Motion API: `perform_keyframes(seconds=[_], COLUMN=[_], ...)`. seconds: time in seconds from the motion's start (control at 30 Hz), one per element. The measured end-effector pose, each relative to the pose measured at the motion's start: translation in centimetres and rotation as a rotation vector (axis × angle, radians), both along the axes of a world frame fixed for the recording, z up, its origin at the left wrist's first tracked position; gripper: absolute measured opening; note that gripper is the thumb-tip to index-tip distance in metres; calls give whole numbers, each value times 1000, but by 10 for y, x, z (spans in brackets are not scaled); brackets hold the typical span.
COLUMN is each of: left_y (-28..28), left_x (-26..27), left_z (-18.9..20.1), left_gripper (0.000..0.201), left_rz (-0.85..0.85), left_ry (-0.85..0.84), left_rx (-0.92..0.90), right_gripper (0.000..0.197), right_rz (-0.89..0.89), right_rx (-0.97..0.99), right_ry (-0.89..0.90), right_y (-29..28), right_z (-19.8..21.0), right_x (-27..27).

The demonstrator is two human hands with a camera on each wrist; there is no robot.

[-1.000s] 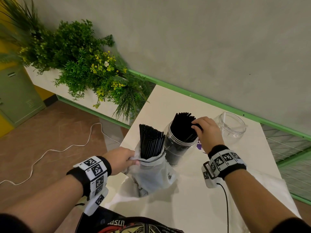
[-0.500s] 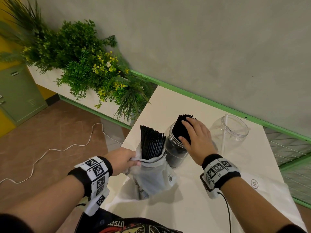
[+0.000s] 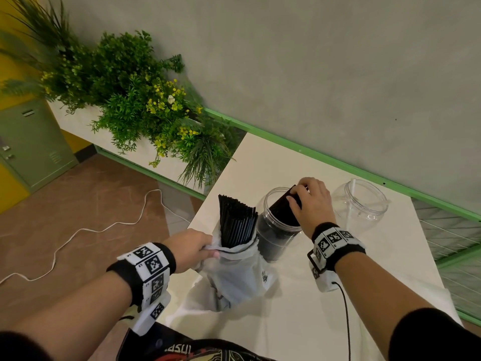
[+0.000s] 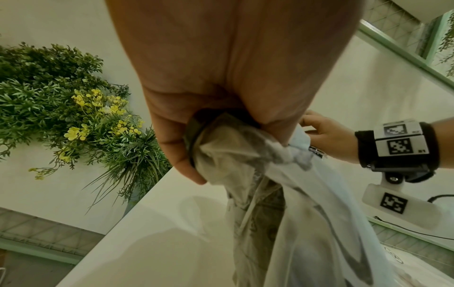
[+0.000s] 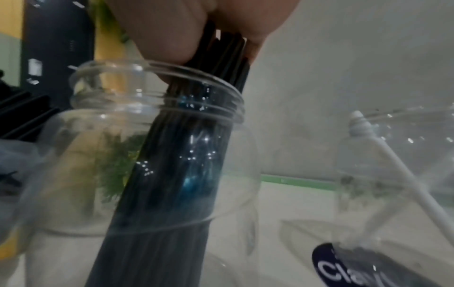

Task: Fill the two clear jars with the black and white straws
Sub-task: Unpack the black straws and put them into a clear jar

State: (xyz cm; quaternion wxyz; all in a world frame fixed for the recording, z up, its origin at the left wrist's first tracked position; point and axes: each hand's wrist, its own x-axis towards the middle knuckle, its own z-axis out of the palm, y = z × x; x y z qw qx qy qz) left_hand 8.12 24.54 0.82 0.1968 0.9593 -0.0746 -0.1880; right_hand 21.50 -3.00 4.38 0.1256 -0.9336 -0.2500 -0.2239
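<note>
Table (image 3: 299,308) first: pale, set against a grey wall, with a planter (image 3: 135,108) of greenery off its far-left corner and a white cable (image 3: 86,230) trailing on the floor. On it stands a white bag (image 3: 234,277), its mouth bunched in the left hand (image 3: 190,247), which grips the gathered cloth tightly. A thick sheaf of black straws (image 3: 235,222) rises upright from that bag, not yet moved. Just beside it is the near jar (image 3: 273,235), holding a leaning bundle (image 5: 176,174) of black straws; the right hand (image 3: 311,201) is curled around the bundle's top ends above the rim, fingers (image 5: 167,35) clamped on them. The far jar (image 3: 360,201) stands apart to the right and holds a single white straw (image 3: 350,204) leaning against its wall.

As I judge it, the job is under way but far from finished: the near jar has room beside its bundle, the bag's sheaf awaits transfer, and the far jar is nearly bare. No other white straws are in sight.
</note>
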Motion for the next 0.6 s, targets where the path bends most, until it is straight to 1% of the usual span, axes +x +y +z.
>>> perform_keyframes(seconds=[0.07,0.17,0.23,0.27,0.33,0.4,0.47,0.6], left_y=[-1,-2,-3,-3,-4,-5,-5,-4], left_x=[-1,-1,-1,-1,-1,-2,-3,-3], left_z=[1,1,1,2,3,3,3,0], left_gripper=[44,44,44,44,44,44,44,44], left_rz=[1,0,4,5,4,3,1,-3], left_ry=[-2,1,6,4,-4,-12,-18,-27], left_rx=[-11,-9,-11,-12,-5,3,3,-6], right_gripper=[33,61,67,64,52,38,28,16], right_rz=[-60,-72,-62,-53,-42,-48,-59,-14], right_rx=[101,170,146,120,90,107,133,210], right_ry=[53,230,356,390,407,354,269,184], right_y=[-5,-2,3,6,12,17,19,22], right_z=[-2,1,5,7,6,2,-3,2], right_x=[-1,4,9,11,14,14,13,17])
